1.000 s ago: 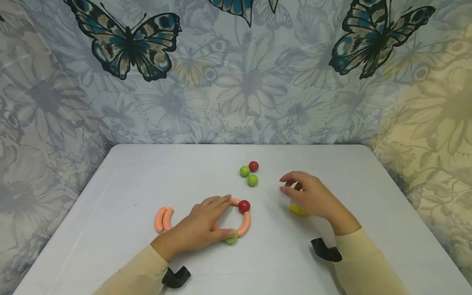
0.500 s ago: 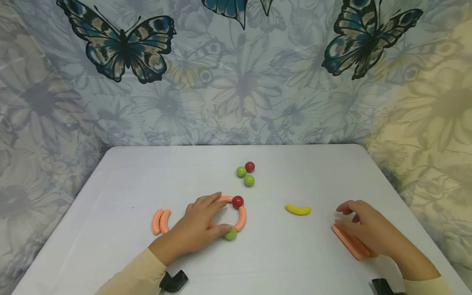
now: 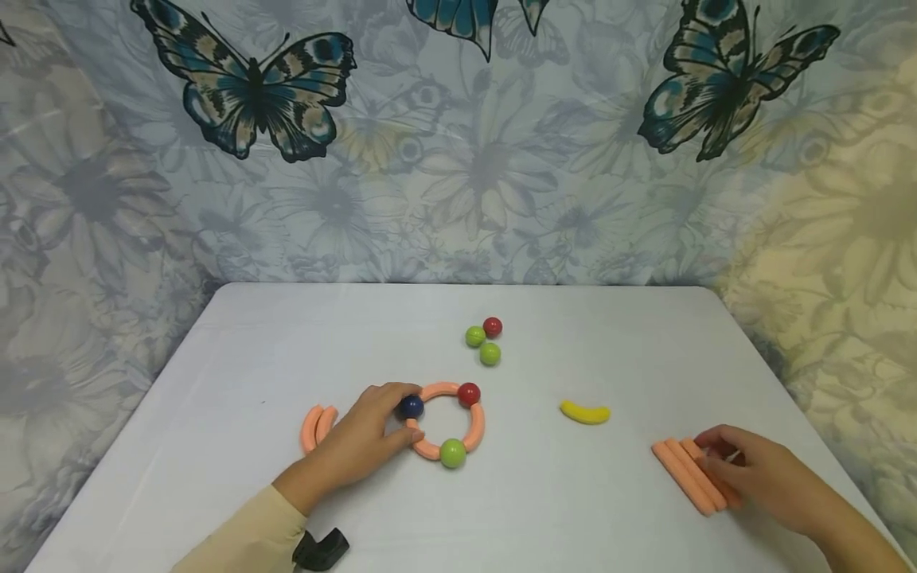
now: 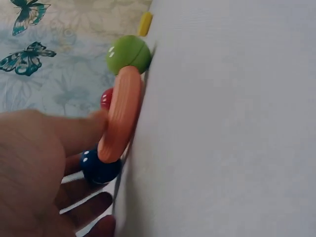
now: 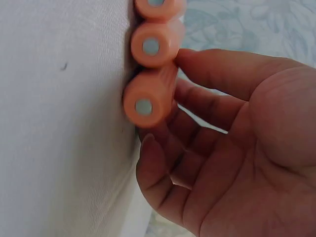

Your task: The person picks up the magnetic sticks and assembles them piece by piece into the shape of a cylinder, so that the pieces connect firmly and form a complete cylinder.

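A ring of curved orange magnetic sticks point(image 3: 476, 428) joins a blue ball point(image 3: 411, 407), a red ball point(image 3: 469, 394) and a green ball point(image 3: 453, 453). My left hand point(image 3: 361, 438) holds the ring's left side, the thumb on the lower-left curved stick point(image 4: 122, 116) and the fingers around the blue ball. At the right, straight orange magnetic sticks point(image 3: 684, 477) lie side by side, with grey discs in their ends. My right hand point(image 3: 762, 477) pinches the outermost straight stick point(image 5: 148, 101), thumb on top and fingers at its outer side.
Two loose curved orange sticks point(image 3: 310, 430) lie left of the ring, partly behind my left hand. A yellow curved stick point(image 3: 585, 412) lies between ring and straight sticks. Two green balls point(image 3: 490, 354) and a red ball point(image 3: 492, 326) sit farther back on the white table point(image 3: 344, 318).
My right hand has moved right and toward me, from over the yellow stick to the straight orange sticks. My left hand has slid left off the green ball, uncovering the blue ball.
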`<control>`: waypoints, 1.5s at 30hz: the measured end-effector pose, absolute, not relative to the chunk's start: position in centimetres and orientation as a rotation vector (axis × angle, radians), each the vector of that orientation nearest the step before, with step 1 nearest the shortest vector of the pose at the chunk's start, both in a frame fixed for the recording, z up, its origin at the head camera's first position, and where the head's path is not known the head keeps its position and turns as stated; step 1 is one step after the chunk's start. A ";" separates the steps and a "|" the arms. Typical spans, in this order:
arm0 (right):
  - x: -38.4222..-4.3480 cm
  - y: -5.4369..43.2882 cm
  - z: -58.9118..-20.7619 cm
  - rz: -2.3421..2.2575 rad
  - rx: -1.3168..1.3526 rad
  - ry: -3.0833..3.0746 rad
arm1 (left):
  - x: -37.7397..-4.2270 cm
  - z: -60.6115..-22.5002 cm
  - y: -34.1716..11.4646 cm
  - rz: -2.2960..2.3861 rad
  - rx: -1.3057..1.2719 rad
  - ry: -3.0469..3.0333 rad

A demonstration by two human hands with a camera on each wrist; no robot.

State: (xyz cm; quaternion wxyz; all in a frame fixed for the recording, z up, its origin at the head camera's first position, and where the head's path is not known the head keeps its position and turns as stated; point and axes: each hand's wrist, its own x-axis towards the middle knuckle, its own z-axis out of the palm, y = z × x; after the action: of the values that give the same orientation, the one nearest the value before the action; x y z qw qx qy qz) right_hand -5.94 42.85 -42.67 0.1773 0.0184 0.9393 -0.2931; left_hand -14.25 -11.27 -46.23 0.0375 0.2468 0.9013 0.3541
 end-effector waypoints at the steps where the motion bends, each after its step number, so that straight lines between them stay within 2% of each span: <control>1: -6.0 42.8 -42.7 -0.818 0.068 2.658 | -14.2 -46.3 -11.1 1.104 0.740 2.788; 8: -7.1 42.6 -42.5 -0.724 0.074 2.699 | -14.4 -46.6 -10.7 1.187 0.657 2.886; 15: -8.2 40.6 -40.3 -0.804 0.005 2.968 | -14.2 -46.6 -10.9 1.235 0.624 2.885; 19: -9.1 37.7 -39.2 -1.116 -0.171 3.035 | -14.2 -46.6 -11.0 1.272 0.631 2.869; 26: -12.0 31.4 -37.9 -1.656 -0.554 2.738 | -14.2 -46.9 -11.2 1.285 0.629 2.851; 35: -15.2 23.3 -38.3 -1.805 -0.477 2.552 | -14.2 -47.6 -11.8 1.398 0.655 2.787; 45: -17.2 17.1 -40.5 -1.816 -0.620 2.499 | -15.4 -48.6 -12.8 1.429 0.695 2.718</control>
State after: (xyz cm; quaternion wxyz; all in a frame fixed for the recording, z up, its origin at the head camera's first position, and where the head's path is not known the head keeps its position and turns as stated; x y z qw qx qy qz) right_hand -17.17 17.07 -40.53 -0.0044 -0.1968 0.7932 -0.5763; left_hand -15.39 -12.83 -48.60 -0.0034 0.2208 0.8632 0.4540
